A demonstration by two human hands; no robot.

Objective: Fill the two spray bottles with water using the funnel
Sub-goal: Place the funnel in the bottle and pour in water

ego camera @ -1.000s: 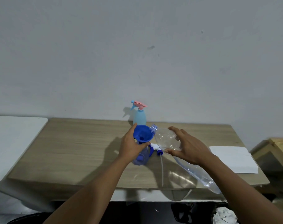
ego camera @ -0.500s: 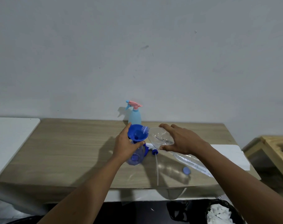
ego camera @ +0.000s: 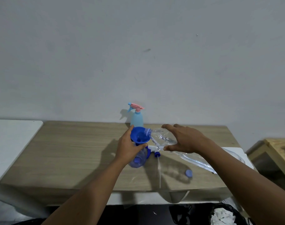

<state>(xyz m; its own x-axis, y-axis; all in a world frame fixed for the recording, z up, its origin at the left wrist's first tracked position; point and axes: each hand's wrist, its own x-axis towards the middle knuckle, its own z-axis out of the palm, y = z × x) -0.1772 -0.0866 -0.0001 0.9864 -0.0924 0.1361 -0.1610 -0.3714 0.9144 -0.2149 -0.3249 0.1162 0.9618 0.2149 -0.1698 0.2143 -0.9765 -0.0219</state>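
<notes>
A blue funnel [ego camera: 139,134] sits in the neck of a clear spray bottle [ego camera: 137,159] on the wooden table [ego camera: 73,151]. My left hand [ego camera: 128,147] grips the funnel's neck and the bottle top. My right hand [ego camera: 182,140] holds a large clear water bottle [ego camera: 163,138] tipped on its side, its mouth over the funnel's rim. The blue and white spray head [ego camera: 154,151] with its long tube lies on the table just right of the clear bottle. A light blue spray bottle [ego camera: 137,118] with a pink trigger stands upright by the wall.
A blue bottle cap [ego camera: 188,173] lies near the table's front right. A white sheet [ego camera: 236,153] covers the right end. A white surface [ego camera: 11,140] adjoins on the left, a wooden crate [ego camera: 278,151] stands at right, and a black bin bag [ego camera: 219,213] sits below.
The water bottle has been tipped flatter and its mouth now reaches over the funnel. The blue cap has come into sight on the table. My left hand stays on the funnel.
</notes>
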